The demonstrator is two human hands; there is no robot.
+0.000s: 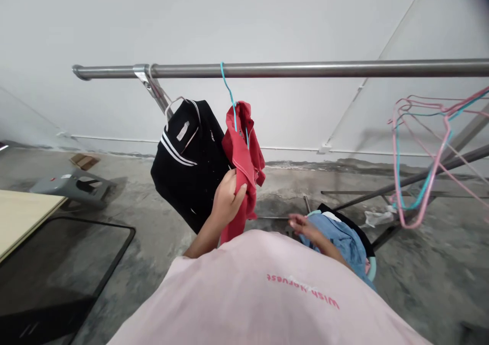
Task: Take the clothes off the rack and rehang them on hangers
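Observation:
A red jacket hangs from the metal rail on a light-blue hanger. My left hand is closed on the jacket's front edge, thumb and fingers gripping the cloth. To the left of it, a black garment with white-striped collar hangs on a white hanger. Out in front of my body on the right, my right hand holds nothing visible, its fingers apart. Below and beside that hand is a tub filled with clothes, a blue denim piece on top.
The metal rail runs across the view before a white wall. Several pink and blue hangers dangle at the right near slanted rack legs. A grey stool, a pale table and a black frame stand left.

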